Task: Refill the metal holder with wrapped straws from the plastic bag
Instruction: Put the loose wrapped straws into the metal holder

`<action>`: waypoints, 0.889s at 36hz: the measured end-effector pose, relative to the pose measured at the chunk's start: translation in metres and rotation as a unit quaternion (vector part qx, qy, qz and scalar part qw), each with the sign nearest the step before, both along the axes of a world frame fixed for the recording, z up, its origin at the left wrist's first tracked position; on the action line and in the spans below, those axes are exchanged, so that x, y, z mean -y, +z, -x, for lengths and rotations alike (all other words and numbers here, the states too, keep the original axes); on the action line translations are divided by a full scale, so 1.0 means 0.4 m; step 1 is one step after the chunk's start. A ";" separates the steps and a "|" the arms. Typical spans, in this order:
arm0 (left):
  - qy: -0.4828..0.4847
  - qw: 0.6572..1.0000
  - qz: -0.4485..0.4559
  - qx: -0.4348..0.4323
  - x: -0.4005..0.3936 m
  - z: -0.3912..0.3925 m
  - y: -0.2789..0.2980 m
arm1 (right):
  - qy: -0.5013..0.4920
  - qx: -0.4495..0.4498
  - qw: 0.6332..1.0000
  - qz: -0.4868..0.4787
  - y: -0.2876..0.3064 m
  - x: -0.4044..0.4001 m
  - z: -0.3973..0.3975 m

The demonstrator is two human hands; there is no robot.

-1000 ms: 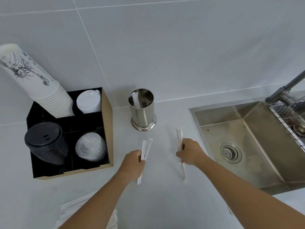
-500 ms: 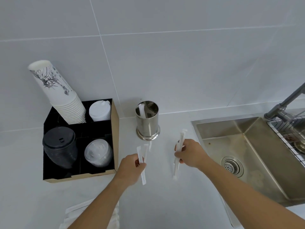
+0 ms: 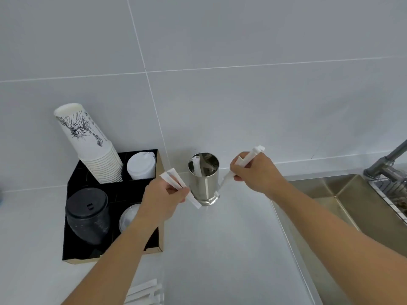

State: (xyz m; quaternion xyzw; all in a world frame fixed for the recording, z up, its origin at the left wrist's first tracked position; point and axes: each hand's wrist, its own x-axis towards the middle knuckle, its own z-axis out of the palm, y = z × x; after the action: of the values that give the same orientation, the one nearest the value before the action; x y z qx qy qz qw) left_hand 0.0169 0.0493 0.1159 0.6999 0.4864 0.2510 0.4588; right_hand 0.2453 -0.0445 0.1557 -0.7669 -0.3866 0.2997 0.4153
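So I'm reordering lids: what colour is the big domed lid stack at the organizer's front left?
Black lid stack, clearest in the head view.

A white counter (image 3: 231, 249) runs along the tiled wall. On it stand the metal holder (image 3: 203, 183), a black box (image 3: 72, 249) of cups and lids, and loose straws (image 3: 145, 292) at the near edge. A sink (image 3: 352, 212) is set into its right side.
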 end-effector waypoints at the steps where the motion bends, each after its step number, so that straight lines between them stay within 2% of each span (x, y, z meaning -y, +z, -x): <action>1: 0.003 1.000 -0.002 0.006 -0.014 -0.003 0.011 | 0.003 0.008 1.000 -0.007 0.010 -0.013 -0.001; 8: 0.022 0.999 -0.025 0.031 -0.123 -0.049 0.058 | -0.009 0.012 0.998 -0.058 0.050 -0.117 -0.010; 16: -0.012 0.999 -0.016 0.037 -0.166 -0.121 0.056 | -0.006 0.020 0.998 -0.063 0.030 -0.201 -0.012; 32: -0.032 0.997 -0.023 -0.065 -0.178 -0.190 -0.053 | 0.028 0.126 0.989 0.071 -0.105 -0.290 -0.012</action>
State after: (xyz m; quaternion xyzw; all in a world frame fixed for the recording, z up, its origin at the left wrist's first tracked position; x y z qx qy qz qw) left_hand 0.0930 0.1206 0.0945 0.7402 0.4868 0.2015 0.4178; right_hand 0.2501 0.0714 0.1137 -0.8148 -0.4349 0.2391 0.2995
